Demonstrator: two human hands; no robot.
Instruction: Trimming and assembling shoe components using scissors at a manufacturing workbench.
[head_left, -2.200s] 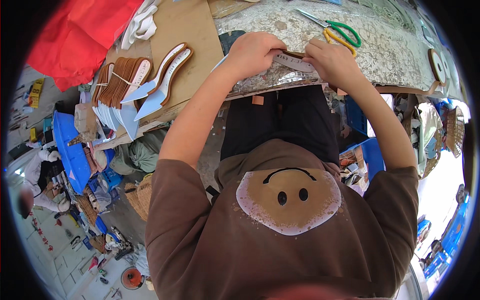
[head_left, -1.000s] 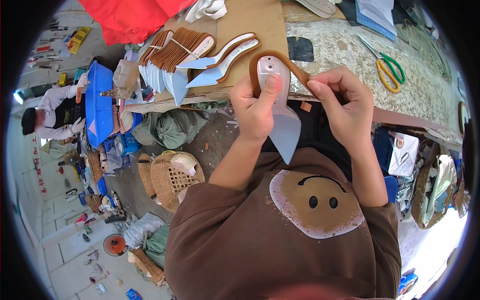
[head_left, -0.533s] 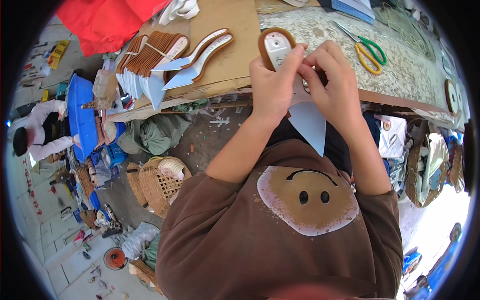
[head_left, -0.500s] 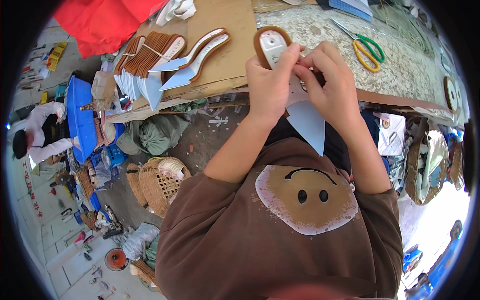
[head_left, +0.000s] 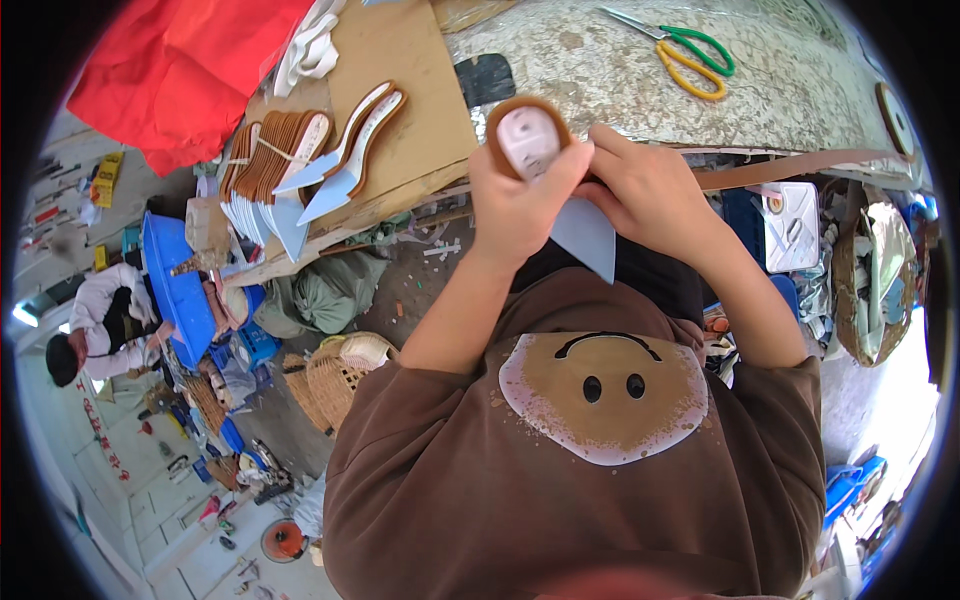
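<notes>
My left hand (head_left: 515, 205) is closed around a shoe insole (head_left: 528, 140), its thumb pressed on the upper face. The pale heel, rimmed with brown edging, points away from me; a light-blue pointed toe (head_left: 587, 240) hangs toward my shirt. My right hand (head_left: 645, 195) meets the left thumb at the insole's side with bent fingers closed there; its fingertips are partly hidden. From behind the right hand, a brown edging strip (head_left: 800, 168) runs right along the table edge to a roll (head_left: 893, 118). Two similar loose insoles (head_left: 355, 150) lie left, beside a tied bundle of insoles (head_left: 285, 150).
Scissors (head_left: 700, 60) with green and yellow handles lie on the worn table (head_left: 590, 75). Brown cardboard (head_left: 405, 75) and red cloth (head_left: 180, 80) are at the left. Below the table stand a blue tub (head_left: 180, 285) and a wicker basket (head_left: 330, 380). Another person (head_left: 105, 325) sits far left.
The view has shifted. Both hands have lowered toward me relative to the table, with the insole between them. My right hand has turned flatter, hiding more of the insole's middle.
</notes>
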